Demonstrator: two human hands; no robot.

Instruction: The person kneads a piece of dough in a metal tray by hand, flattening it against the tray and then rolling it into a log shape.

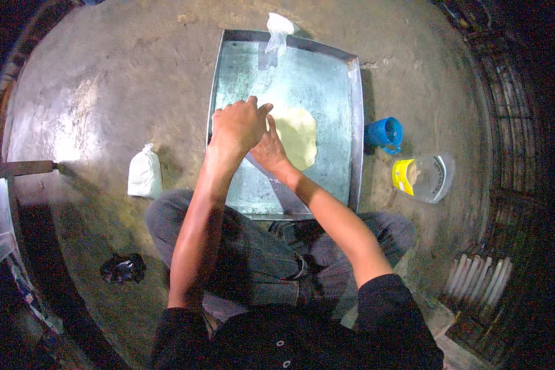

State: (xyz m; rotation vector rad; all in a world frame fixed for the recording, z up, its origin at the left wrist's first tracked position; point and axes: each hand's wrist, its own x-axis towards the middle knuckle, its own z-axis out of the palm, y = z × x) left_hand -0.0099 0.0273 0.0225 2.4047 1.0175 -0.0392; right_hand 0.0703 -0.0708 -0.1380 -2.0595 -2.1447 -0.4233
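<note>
Left grip and right grip, closure hidden, were placed at nine o'clock of dough; flattening seemed underway, even pressure needed next.

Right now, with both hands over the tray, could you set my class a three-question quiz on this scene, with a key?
1. What pale, flattened thing is in the tray, near the left hand and right hand?

2. True or false: the mug is outside the tray.

3. Which is to the left of the tray?
A) the mug
B) the white bag
C) the yellow-labelled container

Key:
1. Dough.
2. True.
3. B.
</note>
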